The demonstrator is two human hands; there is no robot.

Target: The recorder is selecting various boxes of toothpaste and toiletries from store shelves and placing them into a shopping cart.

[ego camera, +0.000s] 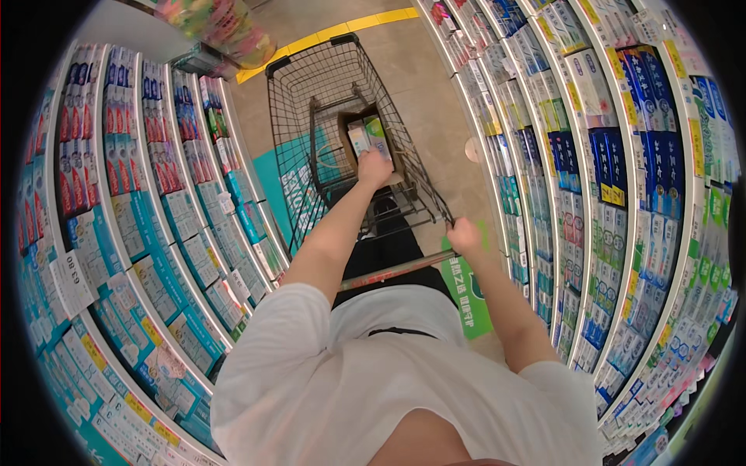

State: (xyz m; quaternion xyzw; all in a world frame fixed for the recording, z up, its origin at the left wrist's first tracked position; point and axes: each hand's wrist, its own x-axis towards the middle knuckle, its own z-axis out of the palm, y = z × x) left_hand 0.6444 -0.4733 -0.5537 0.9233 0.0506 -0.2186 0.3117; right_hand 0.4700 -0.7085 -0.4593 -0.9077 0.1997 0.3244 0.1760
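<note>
My left hand (375, 168) reaches down into a brown cardboard carton (348, 150) inside a black wire shopping cart (291, 134). Its fingers are at the near ends of a white-and-teal box (358, 135) and a white-and-green box (375, 128), which stand side by side in the carton. Whether the fingers grip a box or only rest on it, I cannot tell. At the right end of the cart's handlebar (402, 267), my right hand (465, 236) is closed around the corner of the frame.
Shelves of boxed toothpaste (78, 154) line the left side. More shelves with blue boxes (608, 166) run along the right, close to my right arm. A yellow floor strip (344, 29) crosses ahead of the cart. Teal (271, 175) and green floor stickers (481, 326) lie below.
</note>
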